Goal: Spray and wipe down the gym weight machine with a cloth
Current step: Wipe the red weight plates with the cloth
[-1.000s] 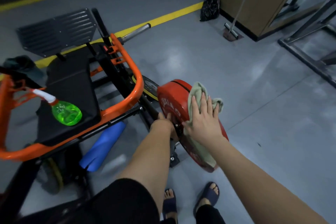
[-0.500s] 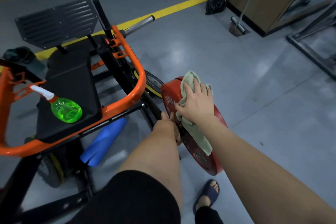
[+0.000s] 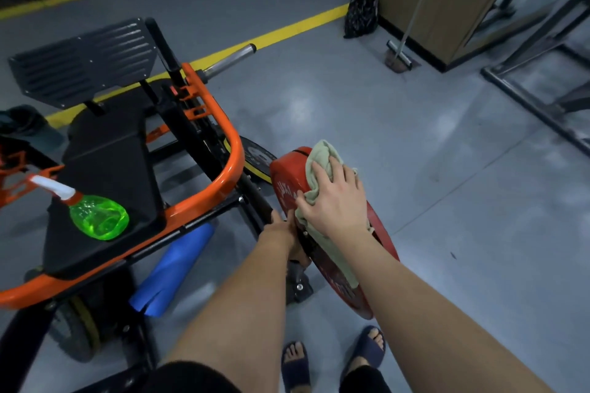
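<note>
The weight machine has an orange frame (image 3: 234, 150), a black seat pad (image 3: 105, 163) and a red weight plate (image 3: 287, 175) on its right side. A pale green cloth (image 3: 321, 153) drapes over the plate's upper rim and outer face. My right hand (image 3: 335, 201) presses the cloth flat against the plate with fingers spread. My left hand (image 3: 282, 228) reaches in at the plate's inner side and grips there, its fingers mostly hidden. A green spray bottle (image 3: 99, 217) with a white nozzle lies on the seat pad.
A blue foam roll (image 3: 172, 271) lies on the floor under the frame. A chrome bar end (image 3: 230, 59) sticks out behind the plate. A squeegee (image 3: 397, 54) and black bag (image 3: 360, 14) lean by a wooden cabinet (image 3: 424, 0). A metal rack base (image 3: 530, 99) runs at right.
My right hand slid the cloth up the plate toward its top rim. My left hand stayed at the plate's inner side. The view shifted slightly.
</note>
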Motion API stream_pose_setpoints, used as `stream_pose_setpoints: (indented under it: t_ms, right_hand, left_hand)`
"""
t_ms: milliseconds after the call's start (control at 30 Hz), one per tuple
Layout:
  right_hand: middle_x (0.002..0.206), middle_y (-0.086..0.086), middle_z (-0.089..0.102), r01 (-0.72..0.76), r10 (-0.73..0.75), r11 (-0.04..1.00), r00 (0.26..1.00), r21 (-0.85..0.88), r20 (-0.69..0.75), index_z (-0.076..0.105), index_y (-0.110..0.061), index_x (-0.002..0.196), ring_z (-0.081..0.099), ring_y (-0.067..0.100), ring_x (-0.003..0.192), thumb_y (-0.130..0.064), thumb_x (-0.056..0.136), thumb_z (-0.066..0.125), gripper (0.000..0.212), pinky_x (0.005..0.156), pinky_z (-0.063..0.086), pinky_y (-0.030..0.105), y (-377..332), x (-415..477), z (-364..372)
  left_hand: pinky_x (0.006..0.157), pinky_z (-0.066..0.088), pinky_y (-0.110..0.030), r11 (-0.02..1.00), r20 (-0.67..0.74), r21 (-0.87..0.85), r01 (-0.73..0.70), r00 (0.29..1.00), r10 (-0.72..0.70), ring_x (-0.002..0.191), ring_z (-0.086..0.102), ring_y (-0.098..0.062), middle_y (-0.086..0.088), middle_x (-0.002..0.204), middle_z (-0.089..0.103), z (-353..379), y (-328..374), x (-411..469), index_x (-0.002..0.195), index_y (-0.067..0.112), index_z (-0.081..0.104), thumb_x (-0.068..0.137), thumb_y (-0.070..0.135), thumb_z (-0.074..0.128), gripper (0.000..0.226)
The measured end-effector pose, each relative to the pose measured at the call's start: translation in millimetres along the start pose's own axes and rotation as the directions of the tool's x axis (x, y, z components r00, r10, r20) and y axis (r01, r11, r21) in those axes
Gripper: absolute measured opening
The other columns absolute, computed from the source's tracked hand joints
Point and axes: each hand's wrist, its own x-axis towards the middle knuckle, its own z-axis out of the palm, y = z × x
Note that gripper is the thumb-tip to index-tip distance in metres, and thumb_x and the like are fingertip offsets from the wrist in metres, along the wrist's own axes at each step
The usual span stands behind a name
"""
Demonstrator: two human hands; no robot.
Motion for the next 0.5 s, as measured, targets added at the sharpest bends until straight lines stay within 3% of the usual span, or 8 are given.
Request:
stream_pose_setpoints:
  t_ms: [67,133,300,500]
  right_hand:
    - [0.153,0.011,0.046,-0.004,0.004,1.0,1.0,0.004,-0.002,0.054,-0.023,0.141,0.044,0.034,0.134,-0.062,0.087,0.045,0.068,0.116,0.033,0.052,1,0,1]
    - [0.153,0.01,0.046,0.008,-0.008,1.0,1.0,0.011,-0.001,0.055,-0.024,0.14,0.045,0.033,0.134,-0.062,0.088,0.044,0.065,0.117,0.032,0.051,1,0,0]
    - [0.153,0.007,0.047,0.009,-0.008,0.999,1.0,0.033,-0.015,0.057,-0.025,0.139,0.042,0.031,0.137,-0.058,0.091,0.044,0.06,0.119,0.03,0.048,3,-1,0]
    - [0.144,0.006,0.059,-0.028,0.036,0.993,0.997,0.119,-0.072,0.069,-0.025,0.131,0.05,0.032,0.134,-0.049,0.098,0.043,0.048,0.117,0.031,0.048,1,3,7]
  left_hand:
    - [0.107,0.044,-0.051,0.992,0.033,0.127,-0.012,0.999,0.008,0.136,0.04,-0.042,-0.018,0.155,0.01,-1,-1,-7,0.162,0.029,0.001,0.069,0.051,0.087,0.128]
    - [0.099,0.051,-0.046,0.983,0.087,0.184,-0.03,0.996,0.015,0.127,0.047,-0.039,-0.016,0.149,0.01,-1,-3,-8,0.161,0.032,-0.004,0.062,0.055,0.087,0.137]
    - [0.103,0.05,-0.044,0.961,0.078,0.265,-0.081,0.995,0.062,0.14,0.033,-0.039,-0.011,0.156,0.01,1,-3,0,0.161,0.037,0.007,0.052,0.07,0.078,0.134]
    - [0.1,0.052,-0.045,0.954,0.076,0.29,-0.071,0.996,0.051,0.138,0.033,-0.039,-0.013,0.16,0.01,-6,-2,-8,0.16,0.038,0.01,0.055,0.069,0.076,0.128]
